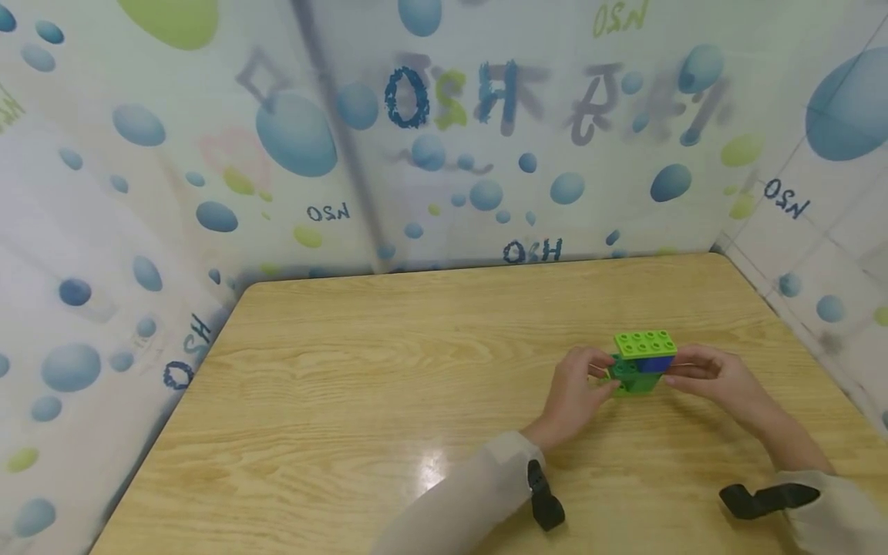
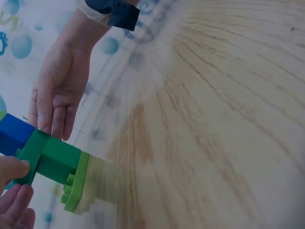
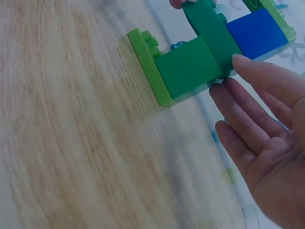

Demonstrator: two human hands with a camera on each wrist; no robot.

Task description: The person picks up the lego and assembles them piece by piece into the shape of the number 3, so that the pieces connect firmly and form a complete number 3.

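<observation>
A small stack of toy building bricks (image 1: 640, 375) stands on the right part of the table. Its base is a lime green plate (image 3: 147, 71), with a dark green block (image 3: 188, 67) on it. Above come a flat dark green brick (image 2: 32, 153) and a blue brick (image 3: 258, 33), and a studded lime plate (image 1: 645, 344) tops the stack. My left hand (image 1: 572, 391) pinches the left end of the flat dark green brick between thumb and fingers. From the right, my right hand (image 1: 721, 385) holds the stack's other side, thumb tip (image 3: 241, 59) on the dark green brick's end.
The wood-grain table (image 1: 333, 401) has rounded far corners. Behind it and along both sides hangs a pale sheet (image 1: 458, 154) printed with blue and green drops. Black straps (image 1: 544, 497) sit round both sleeved wrists.
</observation>
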